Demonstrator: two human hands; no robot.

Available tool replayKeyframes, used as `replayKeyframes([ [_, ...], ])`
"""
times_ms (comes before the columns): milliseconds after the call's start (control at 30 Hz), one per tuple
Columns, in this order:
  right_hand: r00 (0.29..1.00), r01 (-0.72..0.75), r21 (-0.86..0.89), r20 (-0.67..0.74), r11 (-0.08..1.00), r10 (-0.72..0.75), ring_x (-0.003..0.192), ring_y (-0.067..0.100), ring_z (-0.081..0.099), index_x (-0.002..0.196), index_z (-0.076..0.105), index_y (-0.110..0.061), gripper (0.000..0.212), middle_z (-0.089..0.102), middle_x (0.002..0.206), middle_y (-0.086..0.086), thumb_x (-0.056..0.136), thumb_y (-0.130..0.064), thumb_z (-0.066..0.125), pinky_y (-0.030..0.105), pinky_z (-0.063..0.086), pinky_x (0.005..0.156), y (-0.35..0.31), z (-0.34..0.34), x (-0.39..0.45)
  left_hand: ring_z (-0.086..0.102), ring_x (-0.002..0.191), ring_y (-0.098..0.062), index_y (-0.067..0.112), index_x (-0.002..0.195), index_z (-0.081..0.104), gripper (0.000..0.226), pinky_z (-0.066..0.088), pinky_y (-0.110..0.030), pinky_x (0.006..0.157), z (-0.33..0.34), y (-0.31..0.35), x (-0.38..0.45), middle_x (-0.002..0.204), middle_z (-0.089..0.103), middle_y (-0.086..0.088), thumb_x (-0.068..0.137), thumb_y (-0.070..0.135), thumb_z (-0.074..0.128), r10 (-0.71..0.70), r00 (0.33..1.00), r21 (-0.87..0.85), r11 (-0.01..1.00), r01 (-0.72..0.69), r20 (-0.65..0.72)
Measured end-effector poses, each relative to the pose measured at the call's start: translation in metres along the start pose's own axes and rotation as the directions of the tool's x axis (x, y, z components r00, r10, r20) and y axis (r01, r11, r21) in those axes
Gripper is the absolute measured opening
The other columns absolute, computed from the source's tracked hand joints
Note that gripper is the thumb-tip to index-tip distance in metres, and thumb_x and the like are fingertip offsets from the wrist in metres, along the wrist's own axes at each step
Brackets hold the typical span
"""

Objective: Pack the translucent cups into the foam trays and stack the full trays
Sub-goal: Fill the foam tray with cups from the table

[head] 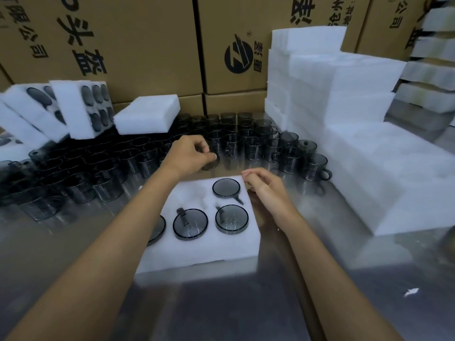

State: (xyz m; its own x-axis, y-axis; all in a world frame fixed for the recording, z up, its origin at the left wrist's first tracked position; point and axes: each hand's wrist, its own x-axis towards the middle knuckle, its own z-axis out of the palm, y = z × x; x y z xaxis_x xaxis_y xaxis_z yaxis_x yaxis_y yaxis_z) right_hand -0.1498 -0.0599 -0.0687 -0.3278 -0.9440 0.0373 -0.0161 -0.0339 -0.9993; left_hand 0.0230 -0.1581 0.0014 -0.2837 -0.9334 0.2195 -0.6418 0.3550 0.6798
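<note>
A white foam tray (197, 249) lies on the metal table in front of me. Smoky translucent cups sit in its holes: one at the far right (226, 188), one at the near right (231, 219), one in the near middle (190, 223) and one partly hidden under my left forearm (157, 228). My left hand (190, 153) grips a grey cup (211, 163) by its rim just beyond the tray. My right hand (264, 190) hovers with loosely curled fingers over the tray's far right corner and holds nothing. Many loose cups (248, 141) stand behind.
Full foam trays (73, 109) lean at the left, and a plain foam block (147, 114) rests on the cups. Stacks of white foam (344, 124) fill the right side. Cardboard boxes (147, 45) wall off the back. Bare metal table (246, 303) lies near me.
</note>
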Motion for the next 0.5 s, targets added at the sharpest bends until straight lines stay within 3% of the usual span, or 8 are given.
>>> replayKeyframes([
  [167, 1.0, 0.015, -0.057, -0.018, 0.998, -0.016, 0.096, 0.006, 0.066, 0.094, 0.075, -0.026, 0.012, 0.073, 0.1, -0.009, 0.093, -0.026, 0.063, 0.012, 0.05, 0.071, -0.005, 0.002, -0.008, 0.057, 0.079, -0.007, 0.017, 0.083, 0.062, 0.012, 0.045, -0.024, 0.071, -0.037, -0.004, -0.034, 0.092, 0.063, 0.004, 0.088, 0.018, 0.073, 0.147, 0.989, -0.222, 0.966, -0.136, 0.033],
  [233, 0.996, 0.078, -0.085, -0.038, 0.993, -0.081, 0.094, -0.003, 0.064, 0.099, 0.073, -0.027, 0.012, 0.072, 0.1, -0.014, 0.095, -0.024, 0.062, 0.007, 0.046, 0.072, -0.011, 0.005, -0.014, 0.065, 0.085, -0.007, 0.025, 0.081, 0.064, 0.014, 0.047, -0.023, 0.076, -0.049, -0.007, -0.049, 0.095, 0.065, 0.014, 0.088, 0.018, 0.073, 0.166, 0.982, -0.271, 0.953, -0.136, 0.094],
  [300, 0.986, 0.165, -0.082, -0.025, 0.983, -0.167, 0.094, -0.012, 0.062, 0.108, 0.071, -0.027, 0.015, 0.071, 0.102, -0.018, 0.096, -0.024, 0.062, 0.006, 0.044, 0.077, -0.02, 0.01, -0.022, 0.069, 0.093, -0.009, 0.031, 0.082, 0.066, 0.019, 0.051, -0.032, 0.086, -0.055, -0.011, -0.064, 0.095, 0.067, 0.023, 0.089, 0.015, 0.072, 0.203, 0.968, -0.257, 0.953, -0.16, 0.15],
  [400, 0.967, 0.242, -0.041, 0.095, 0.969, -0.238, 0.106, -0.01, 0.061, 0.118, 0.069, -0.03, 0.022, 0.072, 0.11, -0.02, 0.098, -0.027, 0.061, 0.012, 0.044, 0.086, -0.035, 0.02, -0.037, 0.068, 0.1, -0.012, 0.033, 0.088, 0.067, 0.022, 0.052, -0.047, 0.097, -0.06, -0.016, -0.081, 0.103, 0.068, 0.009, 0.09, 0.012, 0.071, 0.246, 0.959, -0.214, 0.953, -0.213, 0.142],
  [500, 0.94, 0.295, -0.117, 0.215, 0.948, -0.266, 0.106, -0.002, 0.064, 0.119, 0.069, -0.021, 0.024, 0.073, 0.111, -0.01, 0.096, -0.016, 0.065, 0.022, 0.05, 0.09, -0.048, 0.034, -0.044, 0.067, 0.107, -0.01, 0.03, 0.09, 0.067, 0.023, 0.05, -0.048, 0.1, -0.065, -0.019, -0.086, 0.114, 0.068, 0.008, 0.09, 0.007, 0.069, 0.232, 0.965, -0.212, 0.956, -0.204, 0.121],
])
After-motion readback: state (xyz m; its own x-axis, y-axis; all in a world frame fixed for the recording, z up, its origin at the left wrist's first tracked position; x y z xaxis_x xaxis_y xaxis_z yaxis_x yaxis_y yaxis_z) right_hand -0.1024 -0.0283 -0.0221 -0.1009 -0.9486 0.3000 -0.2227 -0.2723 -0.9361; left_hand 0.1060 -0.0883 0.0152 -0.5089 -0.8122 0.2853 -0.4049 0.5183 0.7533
